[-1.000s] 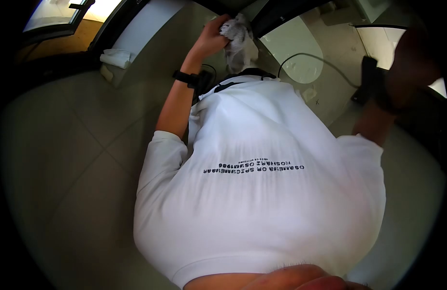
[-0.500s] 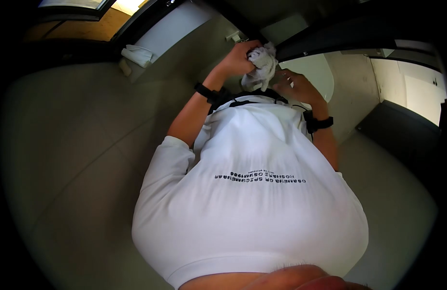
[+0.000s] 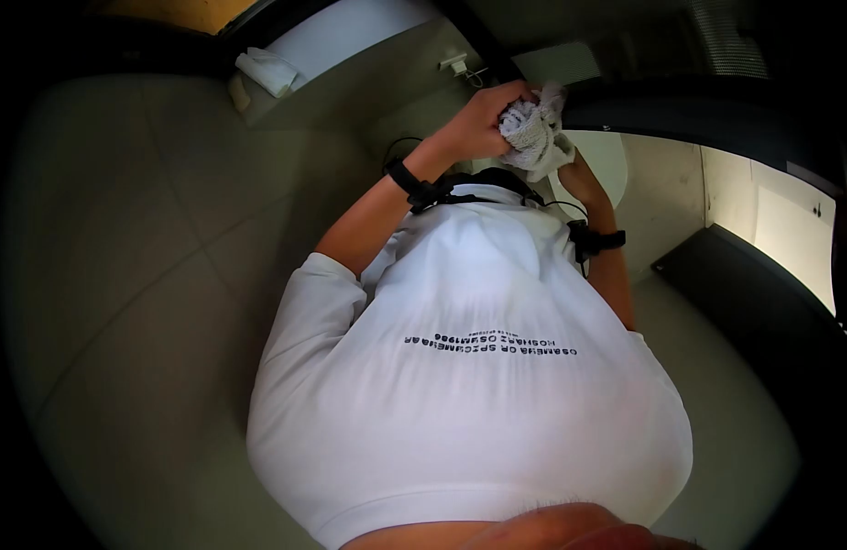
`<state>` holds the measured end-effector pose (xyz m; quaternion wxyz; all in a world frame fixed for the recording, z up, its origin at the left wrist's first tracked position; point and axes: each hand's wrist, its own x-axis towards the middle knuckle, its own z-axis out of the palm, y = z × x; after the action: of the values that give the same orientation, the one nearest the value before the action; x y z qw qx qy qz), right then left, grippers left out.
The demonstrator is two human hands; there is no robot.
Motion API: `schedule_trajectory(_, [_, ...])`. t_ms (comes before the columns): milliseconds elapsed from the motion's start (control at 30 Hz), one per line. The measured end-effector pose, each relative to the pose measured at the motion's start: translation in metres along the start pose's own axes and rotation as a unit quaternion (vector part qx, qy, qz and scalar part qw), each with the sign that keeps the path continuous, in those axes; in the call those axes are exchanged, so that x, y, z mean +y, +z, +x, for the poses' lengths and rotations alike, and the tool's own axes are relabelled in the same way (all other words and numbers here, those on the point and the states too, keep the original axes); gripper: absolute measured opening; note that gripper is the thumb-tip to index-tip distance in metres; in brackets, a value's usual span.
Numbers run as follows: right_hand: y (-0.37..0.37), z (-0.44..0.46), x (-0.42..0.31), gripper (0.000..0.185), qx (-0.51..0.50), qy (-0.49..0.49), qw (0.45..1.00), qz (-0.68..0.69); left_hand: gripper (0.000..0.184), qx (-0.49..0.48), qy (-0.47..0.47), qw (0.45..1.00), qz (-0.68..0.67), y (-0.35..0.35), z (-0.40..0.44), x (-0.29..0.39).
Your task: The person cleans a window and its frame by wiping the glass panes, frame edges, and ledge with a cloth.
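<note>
A crumpled, light grey, rough-textured cloth (image 3: 533,136) is bunched up in front of my body at the top centre. My left hand (image 3: 486,121) is closed around its left and upper side. On the cloth's lower right side is my right hand (image 3: 579,177), its fingers hidden behind the fabric, so I cannot tell whether they grip it. A black band (image 3: 421,186) circles my left wrist and a similar one (image 3: 599,240) my right wrist.
Beyond the hands stands a white rounded surface (image 3: 611,165), partly hidden. A dark bar (image 3: 680,115) crosses the upper right. A white plug with a cord (image 3: 454,64) sits on the wall. White folded material (image 3: 266,71) lies by a pale ledge (image 3: 345,37) at upper left.
My left hand and the cloth have moved right in view. My right hand, earlier apart from the cloth with fingers showing, is now against it and partly hidden. The view has shifted slightly.
</note>
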<state>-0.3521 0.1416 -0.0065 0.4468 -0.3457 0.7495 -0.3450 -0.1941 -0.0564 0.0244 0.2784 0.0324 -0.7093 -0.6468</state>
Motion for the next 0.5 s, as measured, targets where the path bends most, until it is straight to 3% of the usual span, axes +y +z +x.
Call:
schedule_trajectory(100, [-0.004,-0.011,-0.015,0.042,0.017,0.027,0.997,0.068,0.045,-0.012,-0.044,0.998,0.041,0.000,-0.013,-0.020])
schedule_trajectory(167, [-0.003,-0.019,-0.019,0.041,-0.005,-0.016,0.999,0.040,0.045,-0.040,-0.112,0.990,0.071,-0.004,-0.019,-0.029])
schedule_trajectory(267, [-0.012,-0.034,-0.037,0.040,-0.002,-0.076,0.995,-0.064,0.045,-0.045,-0.126,0.989,0.064,-0.006,-0.018,-0.028])
schedule_trajectory(367, [-0.015,-0.060,-0.084,0.037,0.039,-0.141,0.989,-0.020,0.048,-0.080,-0.135,0.986,0.057,-0.015,-0.005,-0.005])
schedule_trajectory(500, [-0.020,-0.081,-0.094,0.034,0.060,-0.104,0.992,0.027,0.048,-0.068,-0.043,0.994,0.067,-0.018,0.015,0.030])
